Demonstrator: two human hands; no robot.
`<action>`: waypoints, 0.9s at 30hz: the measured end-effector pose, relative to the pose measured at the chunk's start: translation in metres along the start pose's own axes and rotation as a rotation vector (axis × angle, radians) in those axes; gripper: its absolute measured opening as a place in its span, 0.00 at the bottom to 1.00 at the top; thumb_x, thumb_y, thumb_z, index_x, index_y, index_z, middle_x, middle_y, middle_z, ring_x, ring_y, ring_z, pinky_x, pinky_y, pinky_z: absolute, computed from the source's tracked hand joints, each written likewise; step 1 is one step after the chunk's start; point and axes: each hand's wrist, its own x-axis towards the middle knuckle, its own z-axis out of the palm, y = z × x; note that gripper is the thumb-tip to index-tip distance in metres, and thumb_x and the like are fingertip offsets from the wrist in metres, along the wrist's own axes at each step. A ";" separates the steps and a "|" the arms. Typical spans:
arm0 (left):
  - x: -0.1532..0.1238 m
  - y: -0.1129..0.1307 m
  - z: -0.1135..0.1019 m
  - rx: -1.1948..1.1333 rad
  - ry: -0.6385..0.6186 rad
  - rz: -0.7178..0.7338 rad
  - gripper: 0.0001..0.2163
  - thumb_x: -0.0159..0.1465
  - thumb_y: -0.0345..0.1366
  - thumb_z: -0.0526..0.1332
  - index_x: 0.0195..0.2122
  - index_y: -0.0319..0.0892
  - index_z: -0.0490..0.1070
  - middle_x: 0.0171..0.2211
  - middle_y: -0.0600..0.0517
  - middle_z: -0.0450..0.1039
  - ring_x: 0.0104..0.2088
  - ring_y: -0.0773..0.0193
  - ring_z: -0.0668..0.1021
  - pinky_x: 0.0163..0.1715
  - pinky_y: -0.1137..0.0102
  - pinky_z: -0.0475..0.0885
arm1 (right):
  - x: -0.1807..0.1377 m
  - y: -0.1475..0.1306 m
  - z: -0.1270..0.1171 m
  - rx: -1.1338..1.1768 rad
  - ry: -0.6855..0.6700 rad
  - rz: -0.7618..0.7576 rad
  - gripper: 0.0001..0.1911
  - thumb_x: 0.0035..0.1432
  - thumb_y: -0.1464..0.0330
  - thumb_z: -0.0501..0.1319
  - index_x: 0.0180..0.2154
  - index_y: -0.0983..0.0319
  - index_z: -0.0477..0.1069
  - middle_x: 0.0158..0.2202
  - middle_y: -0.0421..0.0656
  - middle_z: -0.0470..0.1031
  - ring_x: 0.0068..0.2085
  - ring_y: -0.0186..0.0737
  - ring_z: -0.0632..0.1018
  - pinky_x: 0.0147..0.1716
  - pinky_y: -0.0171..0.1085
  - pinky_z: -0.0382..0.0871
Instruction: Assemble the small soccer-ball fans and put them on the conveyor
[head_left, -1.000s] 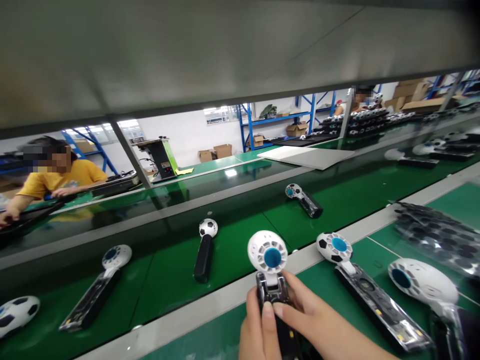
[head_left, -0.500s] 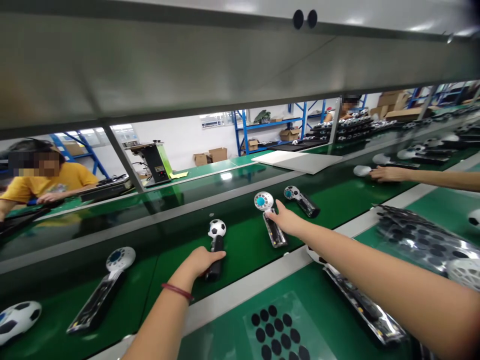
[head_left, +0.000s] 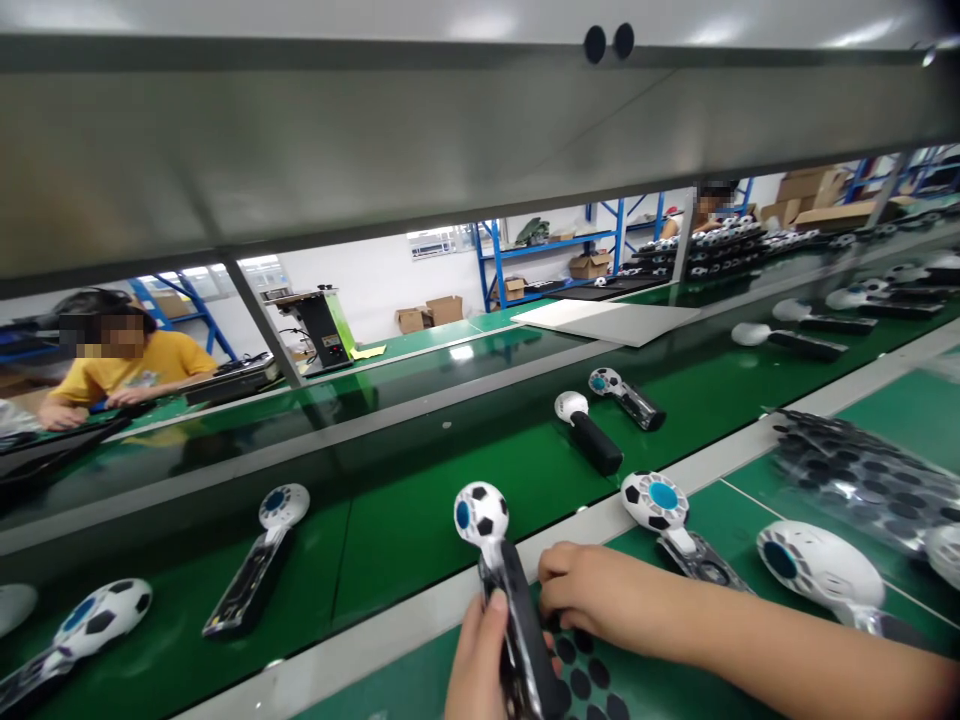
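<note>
A handheld fan (head_left: 517, 610) with a black-and-white football-pattern head is in my left hand (head_left: 480, 655), tilted with its head up and away. My left fingers wrap its handle, whose near side shows a see-through cover. Just right of the handle, my right hand (head_left: 611, 600) is closed with its fingers curled down over a clear sheet of black round stickers (head_left: 581, 683). Whatever its fingertips pinch is hidden. Beyond my right forearm lie a football-pattern fan (head_left: 656, 500) and a white fan (head_left: 821, 565) on the green bench.
Several fans, such as a white-headed one (head_left: 592, 435), lie on the green belt (head_left: 420, 570). A stack of sticker sheets (head_left: 855, 480) is at right. A metal panel (head_left: 450, 130) hangs overhead. A person in yellow (head_left: 169, 365) works across the line.
My left hand has lifted the football-pattern fan off the belt towards me. My right hand let go of the white fan and came back to the sticker sheet. Another person's hand at right is gone.
</note>
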 end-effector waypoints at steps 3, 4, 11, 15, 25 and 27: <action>0.005 -0.022 -0.011 0.023 0.028 0.118 0.27 0.41 0.52 0.67 0.37 0.41 0.66 0.25 0.49 0.77 0.34 0.53 0.78 0.38 0.65 0.71 | 0.002 0.001 -0.002 0.036 -0.001 -0.026 0.14 0.49 0.78 0.56 0.36 0.60 0.73 0.37 0.43 0.70 0.40 0.43 0.70 0.38 0.35 0.63; 0.008 -0.026 -0.013 0.038 0.044 0.160 0.27 0.40 0.52 0.67 0.37 0.41 0.66 0.28 0.47 0.77 0.37 0.52 0.78 0.39 0.66 0.70 | 0.002 0.001 -0.003 0.053 -0.001 -0.030 0.14 0.48 0.79 0.56 0.36 0.60 0.72 0.37 0.43 0.70 0.40 0.42 0.70 0.38 0.35 0.63; 0.000 -0.021 -0.003 0.158 0.084 0.197 0.34 0.42 0.49 0.65 0.45 0.40 0.50 0.28 0.44 0.76 0.27 0.51 0.79 0.26 0.64 0.72 | -0.009 -0.007 -0.019 0.223 0.096 0.118 0.08 0.47 0.79 0.58 0.27 0.60 0.71 0.29 0.39 0.71 0.34 0.38 0.72 0.33 0.32 0.64; -0.011 -0.013 0.000 0.403 0.115 0.288 0.39 0.41 0.39 0.61 0.53 0.34 0.46 0.37 0.39 0.74 0.34 0.50 0.77 0.38 0.61 0.68 | -0.010 -0.035 -0.028 0.343 0.257 0.272 0.07 0.54 0.75 0.56 0.30 0.59 0.71 0.31 0.38 0.74 0.33 0.35 0.73 0.33 0.30 0.64; -0.020 -0.007 0.008 0.445 0.068 0.285 0.44 0.40 0.39 0.57 0.57 0.24 0.43 0.51 0.30 0.64 0.50 0.43 0.68 0.47 0.59 0.60 | 0.001 -0.052 0.010 0.441 0.371 0.314 0.11 0.53 0.79 0.56 0.29 0.59 0.74 0.30 0.38 0.72 0.35 0.34 0.73 0.35 0.29 0.64; -0.020 -0.007 0.008 0.458 0.081 0.272 0.43 0.40 0.39 0.57 0.57 0.26 0.44 0.51 0.30 0.64 0.50 0.43 0.67 0.46 0.59 0.60 | 0.002 -0.051 0.013 0.451 0.393 0.309 0.11 0.53 0.79 0.57 0.28 0.59 0.73 0.30 0.37 0.72 0.35 0.34 0.73 0.36 0.29 0.64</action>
